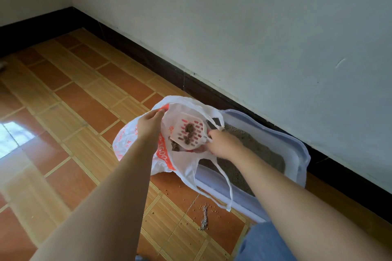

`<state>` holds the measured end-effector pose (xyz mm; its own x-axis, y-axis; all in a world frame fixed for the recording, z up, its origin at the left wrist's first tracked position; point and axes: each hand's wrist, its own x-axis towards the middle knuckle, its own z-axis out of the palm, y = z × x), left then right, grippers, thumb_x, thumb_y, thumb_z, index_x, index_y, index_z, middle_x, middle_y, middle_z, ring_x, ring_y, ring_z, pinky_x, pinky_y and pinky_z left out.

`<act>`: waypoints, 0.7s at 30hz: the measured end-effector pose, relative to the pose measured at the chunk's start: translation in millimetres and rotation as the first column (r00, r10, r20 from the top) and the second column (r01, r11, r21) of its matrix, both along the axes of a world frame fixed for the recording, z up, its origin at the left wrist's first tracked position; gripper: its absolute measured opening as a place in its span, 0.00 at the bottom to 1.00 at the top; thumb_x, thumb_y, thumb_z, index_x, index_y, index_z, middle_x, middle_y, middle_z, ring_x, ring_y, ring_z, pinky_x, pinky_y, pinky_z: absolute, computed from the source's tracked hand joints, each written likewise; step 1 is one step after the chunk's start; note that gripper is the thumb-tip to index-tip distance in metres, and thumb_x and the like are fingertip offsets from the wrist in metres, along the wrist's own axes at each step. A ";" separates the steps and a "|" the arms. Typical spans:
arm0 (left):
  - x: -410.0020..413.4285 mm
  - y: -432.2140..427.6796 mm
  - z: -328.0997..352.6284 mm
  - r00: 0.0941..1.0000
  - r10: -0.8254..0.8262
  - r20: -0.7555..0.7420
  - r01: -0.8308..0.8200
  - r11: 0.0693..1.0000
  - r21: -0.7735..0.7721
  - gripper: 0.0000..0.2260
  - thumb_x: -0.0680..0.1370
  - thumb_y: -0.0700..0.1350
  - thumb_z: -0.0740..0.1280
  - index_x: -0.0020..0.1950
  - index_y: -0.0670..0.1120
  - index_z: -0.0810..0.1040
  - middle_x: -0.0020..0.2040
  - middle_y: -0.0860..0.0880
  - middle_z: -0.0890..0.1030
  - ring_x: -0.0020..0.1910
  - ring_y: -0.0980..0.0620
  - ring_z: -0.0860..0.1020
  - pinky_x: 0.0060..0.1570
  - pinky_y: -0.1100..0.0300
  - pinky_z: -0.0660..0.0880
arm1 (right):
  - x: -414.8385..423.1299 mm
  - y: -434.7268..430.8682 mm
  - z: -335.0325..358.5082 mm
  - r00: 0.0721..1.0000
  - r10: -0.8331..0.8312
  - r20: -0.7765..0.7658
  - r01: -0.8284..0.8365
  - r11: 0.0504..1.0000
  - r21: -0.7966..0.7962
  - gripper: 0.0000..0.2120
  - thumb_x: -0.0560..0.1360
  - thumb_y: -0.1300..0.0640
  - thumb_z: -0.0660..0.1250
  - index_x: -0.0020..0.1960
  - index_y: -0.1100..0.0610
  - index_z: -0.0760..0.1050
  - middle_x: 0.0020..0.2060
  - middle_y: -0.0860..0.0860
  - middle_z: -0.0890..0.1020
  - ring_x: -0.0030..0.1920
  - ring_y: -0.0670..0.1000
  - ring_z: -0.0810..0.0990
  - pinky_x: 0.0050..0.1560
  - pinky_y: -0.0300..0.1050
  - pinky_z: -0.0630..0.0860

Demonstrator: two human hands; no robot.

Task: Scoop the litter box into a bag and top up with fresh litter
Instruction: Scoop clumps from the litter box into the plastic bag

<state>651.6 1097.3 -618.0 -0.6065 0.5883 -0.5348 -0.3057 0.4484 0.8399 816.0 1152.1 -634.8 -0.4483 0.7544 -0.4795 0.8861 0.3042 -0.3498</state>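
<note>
right grip (222, 144) tight on scoop (196, 133)

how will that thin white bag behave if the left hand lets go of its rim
Probably floppy: the plastic bag is thin and creased, its mouth open only where the left hand grips the rim, so it would likely sag shut. Likely light too: few clumps lie inside, and its loose handle hangs limp.

bag (184, 167) white, orange print | scoop (191, 131) white | litter box (297, 154) pale blue
</note>
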 end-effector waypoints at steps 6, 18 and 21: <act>-9.7 -4.5 -0.5 1.000 0.014 0.007 -0.014 1.000 0.027 0.13 0.76 0.53 0.66 0.58 0.49 0.80 0.54 0.47 0.79 0.43 0.49 0.78 0.45 0.53 0.75 | -19.5 -7.7 -9.7 0.964 0.122 0.235 -0.199 0.918 0.342 0.14 0.78 0.57 0.61 0.63 0.55 0.68 0.57 0.56 0.78 0.58 0.57 0.77 0.57 0.51 0.69; -10.0 -5.0 2.4 1.000 0.016 0.023 -0.017 0.999 0.027 0.13 0.76 0.53 0.67 0.57 0.49 0.80 0.58 0.46 0.80 0.55 0.43 0.78 0.56 0.46 0.76 | -10.0 -14.1 -3.6 0.968 0.179 0.174 -0.248 0.779 0.576 0.12 0.77 0.60 0.63 0.60 0.55 0.72 0.54 0.56 0.79 0.56 0.57 0.77 0.56 0.49 0.70; -10.3 -3.9 3.2 0.999 0.030 0.012 -0.030 0.999 0.035 0.12 0.77 0.52 0.66 0.57 0.50 0.80 0.55 0.48 0.80 0.47 0.47 0.78 0.47 0.52 0.76 | -2.7 -13.9 -2.6 0.968 0.189 0.168 -0.252 0.781 0.572 0.13 0.76 0.58 0.64 0.60 0.55 0.72 0.54 0.55 0.79 0.56 0.56 0.77 0.57 0.49 0.69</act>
